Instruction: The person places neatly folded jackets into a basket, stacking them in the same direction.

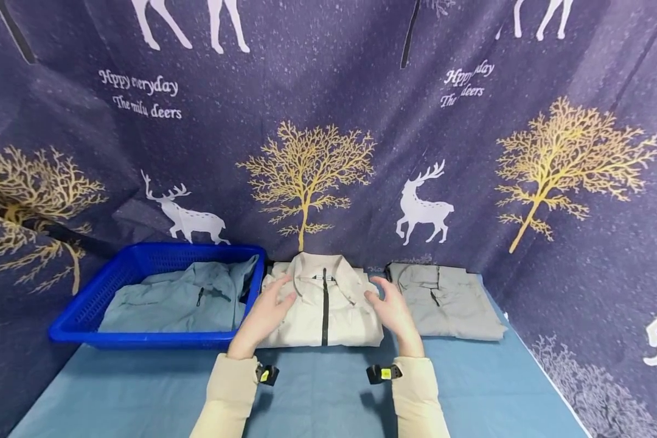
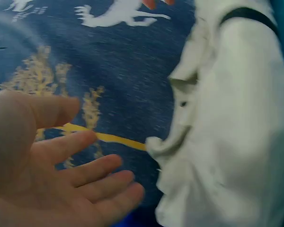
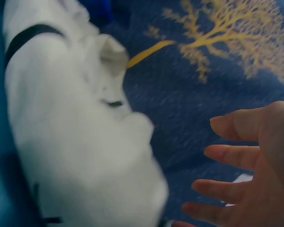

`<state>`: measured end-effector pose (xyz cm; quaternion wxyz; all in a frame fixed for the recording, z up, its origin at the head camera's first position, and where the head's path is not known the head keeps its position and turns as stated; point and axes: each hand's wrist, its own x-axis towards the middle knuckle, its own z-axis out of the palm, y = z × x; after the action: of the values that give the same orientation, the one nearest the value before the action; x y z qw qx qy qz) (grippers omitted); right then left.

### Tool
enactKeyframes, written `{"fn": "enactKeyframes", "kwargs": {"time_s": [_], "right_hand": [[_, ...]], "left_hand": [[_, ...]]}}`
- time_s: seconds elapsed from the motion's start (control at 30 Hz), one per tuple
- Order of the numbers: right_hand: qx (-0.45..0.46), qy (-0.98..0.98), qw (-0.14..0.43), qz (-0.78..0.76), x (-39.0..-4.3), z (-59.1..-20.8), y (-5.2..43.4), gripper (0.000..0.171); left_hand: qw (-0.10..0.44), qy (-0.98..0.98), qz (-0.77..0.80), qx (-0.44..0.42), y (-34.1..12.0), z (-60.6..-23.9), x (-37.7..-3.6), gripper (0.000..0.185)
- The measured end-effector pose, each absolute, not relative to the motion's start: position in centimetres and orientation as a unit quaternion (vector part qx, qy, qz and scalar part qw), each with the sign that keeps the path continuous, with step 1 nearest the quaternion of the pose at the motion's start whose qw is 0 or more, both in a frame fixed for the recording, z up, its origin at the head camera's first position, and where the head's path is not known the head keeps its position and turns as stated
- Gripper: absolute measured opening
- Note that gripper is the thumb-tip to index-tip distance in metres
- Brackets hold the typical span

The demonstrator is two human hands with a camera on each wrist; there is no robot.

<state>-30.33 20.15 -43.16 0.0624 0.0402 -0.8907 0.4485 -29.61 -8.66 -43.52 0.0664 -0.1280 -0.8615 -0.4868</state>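
A folded cream jacket with a dark front zip and a raised collar lies flat on the blue table, in the middle of the head view. Over its left side hovers my left hand, thumb and fingers spread apart. My right hand is at the jacket's right side in the same way, fingers parted. Both wrist views show a gap between the hand and the cream cloth, the left hand with its palm facing the jacket, the right hand likewise. Neither hand grips anything.
To the left stands a blue plastic basket holding a folded teal jacket. A folded grey garment lies right of the cream jacket. Behind the blue-covered table hangs a dark cloth printed with deer and trees.
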Motion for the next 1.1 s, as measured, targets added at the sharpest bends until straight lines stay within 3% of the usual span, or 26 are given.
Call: {"fn": "enactKeyframes", "kwargs": {"time_s": [0.23,0.47,0.73,1.1], "right_hand": [[0.013,-0.886,0.055,0.461,-31.1,-46.2,20.3,0.048],[-0.02,-0.875,0.044,0.481,-31.9,-48.3,20.2,0.055],[-0.059,-0.858,0.036,0.508,-32.8,-49.9,20.1,0.064],[-0.031,-0.84,-0.011,0.541,-33.0,-49.7,20.2,0.064]], "left_hand": [[0.08,-0.916,-0.38,-0.1,-7.4,-47.1,-30.0,0.048],[0.082,-0.94,-0.327,-0.051,-7.3,-49.4,-30.3,0.059],[0.069,-0.908,-0.414,0.014,-8.1,-50.2,-31.0,0.072],[0.062,-0.864,-0.499,-0.015,-10.2,-51.2,-32.6,0.066]]}}
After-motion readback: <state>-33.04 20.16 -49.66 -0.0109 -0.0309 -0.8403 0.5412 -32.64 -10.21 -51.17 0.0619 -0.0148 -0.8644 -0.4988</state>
